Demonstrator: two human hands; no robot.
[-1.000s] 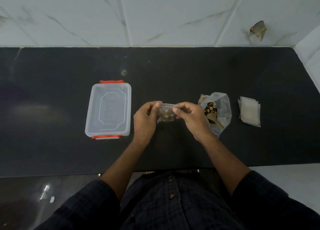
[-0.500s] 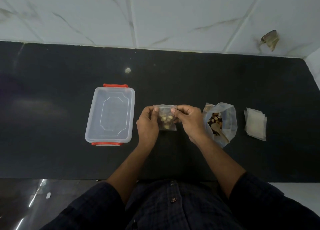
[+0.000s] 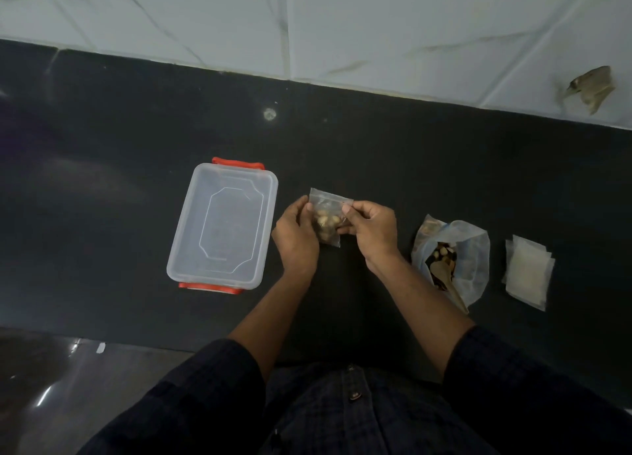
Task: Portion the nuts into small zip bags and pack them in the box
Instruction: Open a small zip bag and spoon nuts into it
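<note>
Both hands are holding one small zip bag above the counter — the left hand is gripping its left edge, the right hand is pinching the top right corner. Pale nuts are sitting in its lower half; the seal is probably being closed. The box, clear rigid plastic with red clips, is lying empty to the left. Remaining: the nut sack and the flat spare bags, both right.

Small clear zip bag of pale nuts held upright between both hands, right of a clear lidded box with 2 red clips, left of the open nut bag and stacked empty zip bags.
</note>
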